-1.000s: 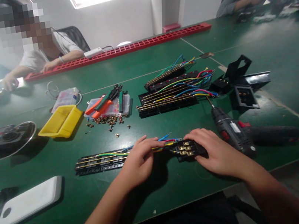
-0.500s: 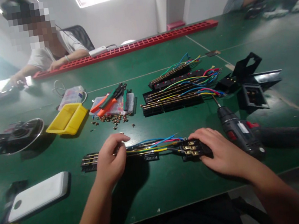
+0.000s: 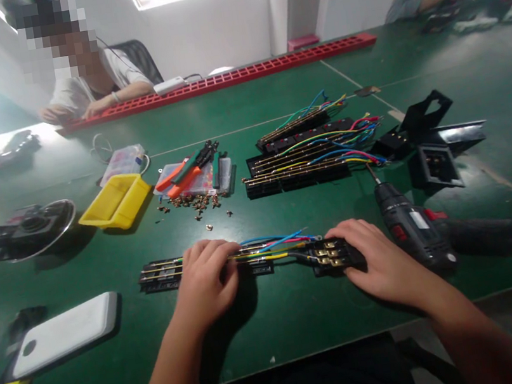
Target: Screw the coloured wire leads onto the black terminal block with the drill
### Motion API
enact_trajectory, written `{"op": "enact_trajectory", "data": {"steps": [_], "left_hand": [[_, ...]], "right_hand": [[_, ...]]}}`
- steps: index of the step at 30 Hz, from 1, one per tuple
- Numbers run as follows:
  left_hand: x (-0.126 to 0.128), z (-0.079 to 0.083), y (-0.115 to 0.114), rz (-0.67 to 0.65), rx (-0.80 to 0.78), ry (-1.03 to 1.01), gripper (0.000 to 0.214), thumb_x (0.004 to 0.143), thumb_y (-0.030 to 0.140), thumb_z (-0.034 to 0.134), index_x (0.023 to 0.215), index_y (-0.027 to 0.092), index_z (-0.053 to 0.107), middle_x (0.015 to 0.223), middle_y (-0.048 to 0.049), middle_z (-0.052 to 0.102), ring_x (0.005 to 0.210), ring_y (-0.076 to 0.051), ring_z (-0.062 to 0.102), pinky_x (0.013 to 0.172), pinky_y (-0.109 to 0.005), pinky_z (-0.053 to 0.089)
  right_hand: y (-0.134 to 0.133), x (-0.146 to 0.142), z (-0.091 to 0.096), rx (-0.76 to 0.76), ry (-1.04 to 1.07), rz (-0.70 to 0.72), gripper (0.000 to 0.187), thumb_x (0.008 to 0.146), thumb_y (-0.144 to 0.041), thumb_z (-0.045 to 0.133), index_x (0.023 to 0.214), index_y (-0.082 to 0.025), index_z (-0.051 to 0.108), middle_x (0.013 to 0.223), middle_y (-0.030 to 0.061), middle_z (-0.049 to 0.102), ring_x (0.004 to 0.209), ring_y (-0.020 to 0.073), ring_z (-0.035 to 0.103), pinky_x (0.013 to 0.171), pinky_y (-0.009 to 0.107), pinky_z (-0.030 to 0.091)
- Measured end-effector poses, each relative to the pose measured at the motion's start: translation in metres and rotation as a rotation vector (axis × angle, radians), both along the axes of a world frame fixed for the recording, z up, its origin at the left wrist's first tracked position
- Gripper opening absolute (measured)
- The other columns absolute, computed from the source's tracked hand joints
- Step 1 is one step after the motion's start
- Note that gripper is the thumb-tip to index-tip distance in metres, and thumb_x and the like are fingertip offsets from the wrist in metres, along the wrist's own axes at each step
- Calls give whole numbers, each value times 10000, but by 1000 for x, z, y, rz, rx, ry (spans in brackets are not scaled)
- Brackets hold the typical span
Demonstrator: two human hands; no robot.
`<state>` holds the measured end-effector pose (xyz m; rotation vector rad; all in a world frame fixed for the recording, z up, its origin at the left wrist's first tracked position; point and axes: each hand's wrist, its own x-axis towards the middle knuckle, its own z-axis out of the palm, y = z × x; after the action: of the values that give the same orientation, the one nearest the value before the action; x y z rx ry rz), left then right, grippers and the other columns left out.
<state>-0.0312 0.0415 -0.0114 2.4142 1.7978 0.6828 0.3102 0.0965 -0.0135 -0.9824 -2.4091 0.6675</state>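
Observation:
A long black socket strip (image 3: 162, 274) with brass rails and blue, yellow and red wires (image 3: 273, 242) lies across the green table in front of me. My left hand (image 3: 207, 279) rests on top of its middle, fingers curled down over the rails. At the strip's right end a black socket block (image 3: 333, 254) with brass contacts sits under the fingers of my right hand (image 3: 374, 258), which grips its right side.
A cordless drill (image 3: 415, 229) lies just right of my right hand. Behind it are more wired strips (image 3: 301, 169), black housings (image 3: 432, 162), loose screws (image 3: 193, 204), pliers on a clear box (image 3: 192, 169), a yellow tray (image 3: 116, 202). A white cover (image 3: 65, 333) lies at the left. Other people sit across the table.
My left hand slid left along the strip, lifted toward the loose screws, then came back down onto the strip's middle. The right hand stayed on the socket block.

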Motion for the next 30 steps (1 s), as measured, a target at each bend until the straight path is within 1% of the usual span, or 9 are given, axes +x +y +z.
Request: {"op": "enact_trajectory", "data": {"steps": [4,6,9,12,15,19,21,24,30], "left_hand": [[-36,3,-7,198,93,-50,196,903,179,482,1045,206,614,1017,-74,666,964,-273,582,847,-432,417],[-45,3,-13,199,65,-6,202,914,210,497,1055,221,641,1054,-71,665,987,-278,572,873,-441,423],[-45,-2,-21,182,6,62,206,947,288,528,1094,253,669,1114,-70,652,1030,-289,543,923,-463,420],[-44,-9,-26,237,19,47,224,963,341,546,1140,246,644,1139,-87,625,1050,-299,532,950,-479,421],[-53,-13,-30,360,104,-65,225,943,285,547,1151,211,586,1104,-97,598,1016,-291,553,917,-461,448],[-78,-13,-36,644,278,-345,253,875,172,557,1124,208,534,1028,-75,548,881,-240,559,831,-413,485],[-88,-11,-38,709,271,-395,271,860,165,565,1126,208,532,1028,-74,550,886,-241,564,834,-414,489],[-96,-9,-39,632,161,-302,238,881,217,550,1117,207,581,1034,-74,597,899,-247,583,832,-414,495],[-81,-6,-28,233,48,0,266,965,333,547,1185,236,660,1172,-88,667,1098,-296,560,988,-476,428]], "right_hand": [[0,0,0,-3,-1,-2,498,769,-116,489,1256,-217,498,1208,74,507,1107,325,488,964,479,390],[2,0,-1,-5,-5,-6,497,764,-114,499,1249,-218,502,1202,74,509,1095,324,493,953,470,395],[3,-2,-2,-2,-2,-8,482,774,-132,489,1247,-223,501,1198,68,510,1090,323,497,945,471,398],[2,-2,-3,-2,1,-10,467,786,-151,478,1247,-223,498,1199,69,510,1098,326,494,943,478,397],[2,-2,-3,-2,0,-14,456,792,-159,469,1243,-219,503,1199,68,512,1098,324,495,937,479,394],[3,-2,-3,6,5,-8,460,791,-164,475,1247,-212,511,1203,77,514,1091,323,501,926,476,394],[3,-1,-4,13,7,-3,462,793,-169,480,1252,-207,513,1204,87,513,1097,328,499,929,478,391],[4,-1,-6,14,3,-2,448,806,-178,476,1252,-206,513,1201,89,514,1100,331,499,934,480,391],[3,0,-7,19,9,-3,457,799,-178,476,1253,-217,506,1211,81,509,1113,333,497,953,488,387]]}}
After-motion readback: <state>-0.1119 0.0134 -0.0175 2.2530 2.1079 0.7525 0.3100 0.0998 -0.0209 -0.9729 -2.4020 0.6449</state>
